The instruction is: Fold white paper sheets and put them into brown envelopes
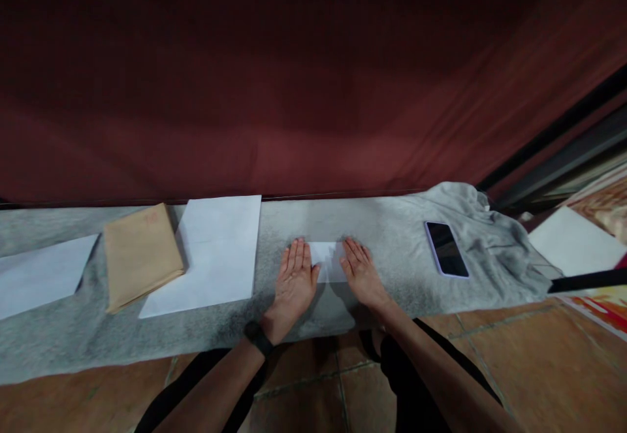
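A small white paper (328, 262) lies on the grey cloth (392, 243) in front of me. My left hand (296, 276) is flat over its left end, fingers stretched out and pointing away from me. On the right end rests my right hand (361, 273), also flat with its fingers extended. The middle of the paper shows between the two hands, and its ends are hidden under them. Neither hand grips anything. A dark band is around my left wrist.
To the left are white sheets (215, 250), a brown envelope or packet (142, 250) overlapping them, and another white sheet (44, 273). A phone (447, 249) lies right, near bunched cloth (504, 247). A dark red fabric (294, 93) rises behind.
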The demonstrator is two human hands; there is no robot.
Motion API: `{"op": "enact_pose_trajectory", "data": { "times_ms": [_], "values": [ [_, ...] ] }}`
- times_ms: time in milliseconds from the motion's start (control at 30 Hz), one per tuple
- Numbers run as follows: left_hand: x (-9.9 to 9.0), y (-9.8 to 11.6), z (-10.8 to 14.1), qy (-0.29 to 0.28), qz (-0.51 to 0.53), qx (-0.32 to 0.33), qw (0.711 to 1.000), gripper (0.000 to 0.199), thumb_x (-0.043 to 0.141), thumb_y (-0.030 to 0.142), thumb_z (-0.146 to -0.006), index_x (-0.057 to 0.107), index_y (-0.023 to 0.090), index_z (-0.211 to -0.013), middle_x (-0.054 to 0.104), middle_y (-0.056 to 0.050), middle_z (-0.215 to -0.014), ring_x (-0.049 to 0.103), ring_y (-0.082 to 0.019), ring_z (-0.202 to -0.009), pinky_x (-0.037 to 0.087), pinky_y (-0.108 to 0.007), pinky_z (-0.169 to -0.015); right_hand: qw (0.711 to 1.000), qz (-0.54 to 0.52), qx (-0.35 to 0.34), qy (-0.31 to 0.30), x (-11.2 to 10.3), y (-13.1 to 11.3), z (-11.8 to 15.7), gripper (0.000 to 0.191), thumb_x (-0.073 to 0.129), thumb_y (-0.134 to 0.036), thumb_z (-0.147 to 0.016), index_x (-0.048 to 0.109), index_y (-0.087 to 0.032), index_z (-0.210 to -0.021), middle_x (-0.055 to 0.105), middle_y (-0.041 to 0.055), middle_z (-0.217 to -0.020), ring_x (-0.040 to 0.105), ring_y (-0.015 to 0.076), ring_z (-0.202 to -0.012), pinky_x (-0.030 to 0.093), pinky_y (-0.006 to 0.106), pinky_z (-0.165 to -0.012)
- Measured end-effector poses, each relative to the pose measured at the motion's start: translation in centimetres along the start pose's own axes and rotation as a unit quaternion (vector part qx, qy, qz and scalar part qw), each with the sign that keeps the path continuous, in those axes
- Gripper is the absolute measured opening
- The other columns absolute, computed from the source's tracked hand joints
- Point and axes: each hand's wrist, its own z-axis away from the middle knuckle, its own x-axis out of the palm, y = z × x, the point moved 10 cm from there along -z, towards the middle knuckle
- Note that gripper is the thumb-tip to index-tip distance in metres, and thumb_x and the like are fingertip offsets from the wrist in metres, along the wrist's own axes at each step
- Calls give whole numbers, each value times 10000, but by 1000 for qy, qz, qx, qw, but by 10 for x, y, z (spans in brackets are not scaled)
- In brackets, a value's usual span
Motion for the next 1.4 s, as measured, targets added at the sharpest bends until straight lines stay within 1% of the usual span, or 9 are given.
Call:
{"op": "enact_pose_trajectory", "data": {
  "times_ms": [167,267,400,633,767,900,1000,1133,1400],
  "values": [
    [10,63,19,-81,69,203,973,541,398,404,-1041,400,150,-1518,483,-130,-1554,359,-225,-1496,279,-436,-1251,982,-147,-75,-94,-7,-19,-1,530,227,-435,-1094,596,-219,-1407,609,55,-1443,513,174,-1380,365,414,-1209],
    [13,75,29,-100,73,243,962,573,424,486,-1035,405,173,-1515,488,-114,-1552,349,-226,-1500,244,-439,-1258,972,-143,-105,-151,0,-25,5,558,188,-453,-1097,555,-214,-1443,561,49,-1494,456,158,-1425,305,418,-1241],
    [13,76,31,-114,61,261,957,585,413,507,-1037,402,181,-1522,474,-95,-1565,352,-213,-1496,211,-417,-1260,973,-86,-126,-172,11,-19,6,564,182,-476,-1093,439,-222,-1526,423,43,-1596,334,160,-1500,208,436,-1274],
    [9,78,33,-142,47,285,947,661,361,590,-1027,416,157,-1523,447,-107,-1584,324,-205,-1509,184,-376,-1256,986,30,-90,-136,23,5,-9,573,174,-445,-1088,296,-209,-1595,281,45,-1658,244,190,-1539,166,445,-1278],
    [9,77,36,-145,52,298,942,683,381,589,-1021,309,201,-1579,361,-76,-1636,256,-188,-1537,169,-368,-1259,989,63,-64,-118,21,19,-18,535,218,-408,-1089,338,-241,-1582,287,26,-1659,233,209,-1543,182,461,-1269],
    [10,77,40,-134,51,305,942,704,391,594,-1016,280,200,-1589,325,-78,-1652,239,-188,-1543,158,-370,-1265,995,74,-15,-71,7,36,-26,525,322,-376,-1071,407,-182,-1551,314,91,-1647,265,255,-1532,227,488,-1251],
    [11,77,41,-130,53,303,943,711,388,605,-1013,298,187,-1581,339,-88,-1645,256,-195,-1538,166,-371,-1264,998,43,-28,-42,2,30,-27,527,354,-360,-1059,403,-179,-1552,334,96,-1639,288,243,-1523,252,485,-1247],
    [10,77,40,-124,49,301,944,721,393,606,-1011,298,177,-1582,372,-95,-1629,254,-195,-1538,172,-373,-1262,993,11,-96,-66,13,12,-21,494,398,-362,-1051,434,-269,-1535,291,31,-1661,252,227,-1537,273,481,-1242],
    [8,77,41,-114,46,313,942,720,417,584,-1010,262,194,-1595,341,-78,-1646,242,-185,-1541,175,-373,-1265,995,80,-25,-46,12,39,-25,541,455,-436,-1043,433,-220,-1538,275,116,-1663,265,295,-1529,276,506,-1226]
  ]
}}
